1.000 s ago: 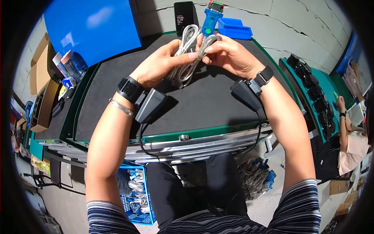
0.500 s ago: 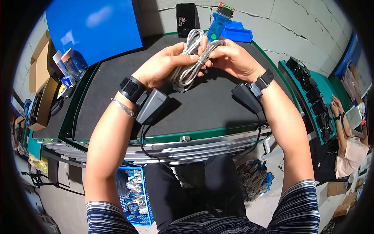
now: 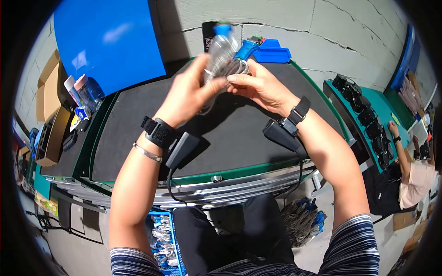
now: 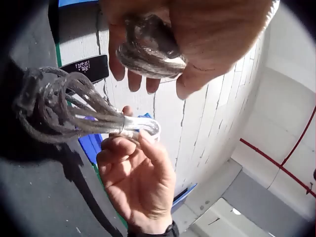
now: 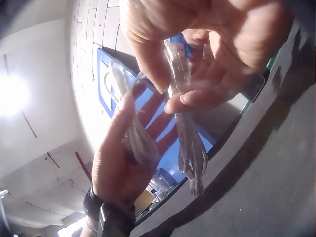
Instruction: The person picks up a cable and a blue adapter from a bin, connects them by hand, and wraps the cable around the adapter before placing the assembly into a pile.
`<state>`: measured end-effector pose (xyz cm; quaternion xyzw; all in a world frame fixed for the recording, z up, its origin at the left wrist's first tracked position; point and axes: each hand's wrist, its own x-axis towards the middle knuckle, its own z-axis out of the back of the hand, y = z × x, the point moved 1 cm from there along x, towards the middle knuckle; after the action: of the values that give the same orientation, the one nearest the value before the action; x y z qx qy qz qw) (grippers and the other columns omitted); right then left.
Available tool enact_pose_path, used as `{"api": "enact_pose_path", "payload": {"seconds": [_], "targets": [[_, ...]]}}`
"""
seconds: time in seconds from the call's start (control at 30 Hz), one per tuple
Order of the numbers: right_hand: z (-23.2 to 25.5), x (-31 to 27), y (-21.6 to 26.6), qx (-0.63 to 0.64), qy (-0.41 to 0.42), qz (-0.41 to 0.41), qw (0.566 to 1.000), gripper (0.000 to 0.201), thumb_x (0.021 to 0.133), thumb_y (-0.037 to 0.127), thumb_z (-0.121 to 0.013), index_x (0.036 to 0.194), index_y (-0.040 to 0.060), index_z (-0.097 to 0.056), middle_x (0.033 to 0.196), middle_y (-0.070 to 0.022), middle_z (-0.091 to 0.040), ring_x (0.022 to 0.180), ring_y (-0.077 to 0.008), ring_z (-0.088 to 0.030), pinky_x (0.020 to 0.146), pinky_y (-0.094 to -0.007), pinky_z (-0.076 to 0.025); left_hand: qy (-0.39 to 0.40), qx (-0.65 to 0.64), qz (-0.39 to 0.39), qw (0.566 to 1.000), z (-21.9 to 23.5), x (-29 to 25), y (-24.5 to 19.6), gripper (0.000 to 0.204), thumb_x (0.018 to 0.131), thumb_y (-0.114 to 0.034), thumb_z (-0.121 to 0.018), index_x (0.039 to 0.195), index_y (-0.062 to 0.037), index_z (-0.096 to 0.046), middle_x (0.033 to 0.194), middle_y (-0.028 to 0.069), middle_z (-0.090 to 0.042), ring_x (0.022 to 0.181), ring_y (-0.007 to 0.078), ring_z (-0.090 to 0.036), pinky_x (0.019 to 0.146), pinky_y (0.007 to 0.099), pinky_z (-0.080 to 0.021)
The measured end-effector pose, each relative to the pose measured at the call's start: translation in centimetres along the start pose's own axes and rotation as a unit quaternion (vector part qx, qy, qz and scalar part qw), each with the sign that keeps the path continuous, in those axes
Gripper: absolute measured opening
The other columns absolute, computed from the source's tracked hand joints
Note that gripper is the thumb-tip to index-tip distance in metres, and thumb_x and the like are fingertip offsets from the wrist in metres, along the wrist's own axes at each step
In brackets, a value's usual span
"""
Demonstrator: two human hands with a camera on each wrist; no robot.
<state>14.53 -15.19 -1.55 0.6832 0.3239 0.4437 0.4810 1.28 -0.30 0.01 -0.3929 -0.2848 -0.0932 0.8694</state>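
Observation:
In the head view my left hand (image 3: 186, 94) holds a bundle of clear-jacketed silvery cable (image 3: 222, 53), blurred, with a blue end (image 3: 223, 30) on top. The left wrist view shows this coil (image 4: 150, 61) between thumb and fingers. My right hand (image 3: 267, 89) pinches a second coiled cable (image 4: 74, 106) at its tied part, as the left wrist view shows. Its blue translucent connector (image 3: 247, 49), with a green terminal block at the tip, points up and right. From the right wrist, this second coil (image 5: 191, 148) hangs below the pinching fingertips, beside the left hand.
Below the hands is a black-topped workbench (image 3: 138, 133). A phone (image 3: 208, 34) and a blue bin (image 3: 271, 54) stand at its back, a blue panel (image 3: 110, 46) at back left. On the floor are a blue basket (image 3: 174, 239) of cables and a cable heap (image 3: 299, 221).
The two cable bundles, side by side before, are now more apart at the top. The left one has swung up with its blue end showing; the right connector has lowered and tilted.

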Motion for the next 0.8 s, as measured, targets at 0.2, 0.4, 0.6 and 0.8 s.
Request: {"api": "enact_pose_path", "payload": {"seconds": [0.2,0.4,0.6,0.8], "targets": [[0.4,0.2,-0.2,-0.008,0.034,0.012,0.999,0.048,0.088,0.01,-0.068,0.131,0.007,-0.045,0.112,-0.0031,-0.059,0.099,-0.0119,-0.059,0.088,-0.0291,-0.05,0.104,0.097,0.06,0.988,-0.3,-0.4,-0.7,0.05,0.093,-0.025,-0.064,0.134,-0.011,-0.039,0.096,0.0213,-0.068,0.088,0.0362,-0.068,0.074,0.0417,-0.051],[0.6,0.5,-0.3,-0.022,0.058,0.002,0.998,0.068,0.087,0.006,-0.068,0.146,0.0092,-0.034,0.127,-0.003,-0.055,0.115,-0.0129,-0.054,0.098,-0.031,-0.044,0.045,0.14,0.016,0.989,-0.5,-0.5,0.3,0.053,0.088,-0.017,-0.068,0.133,-0.0072,-0.042,0.086,0.0113,-0.065,0.074,0.0151,-0.062,0.066,0.0325,-0.049],[0.0,-0.2,1.3,0.03,0.097,0.016,0.995,0.045,0.088,0.01,-0.069,0.128,0.0105,-0.049,0.118,-0.0012,-0.06,0.105,-0.0111,-0.057,0.09,-0.0294,-0.045,0.1,-0.037,0.089,0.99,-0.3,-0.3,0.8,0.041,0.09,-0.021,-0.069,0.122,-0.0004,-0.052,0.089,0.0057,-0.067,0.08,0.0118,-0.063,0.073,0.0278,-0.05],[0.3,0.1,0.7,0.041,0.088,0.048,0.994,0.041,0.091,0.017,-0.067,0.127,0.0078,-0.051,0.118,-0.0037,-0.06,0.111,-0.0149,-0.056,0.098,-0.0356,-0.043,0.198,-0.255,0.113,0.94,-0.1,-0.6,0.4,0.037,0.094,-0.019,-0.063,0.125,-0.0012,-0.052,0.106,0.0117,-0.067,0.096,0.0178,-0.065,0.089,0.0305,-0.051]]}}
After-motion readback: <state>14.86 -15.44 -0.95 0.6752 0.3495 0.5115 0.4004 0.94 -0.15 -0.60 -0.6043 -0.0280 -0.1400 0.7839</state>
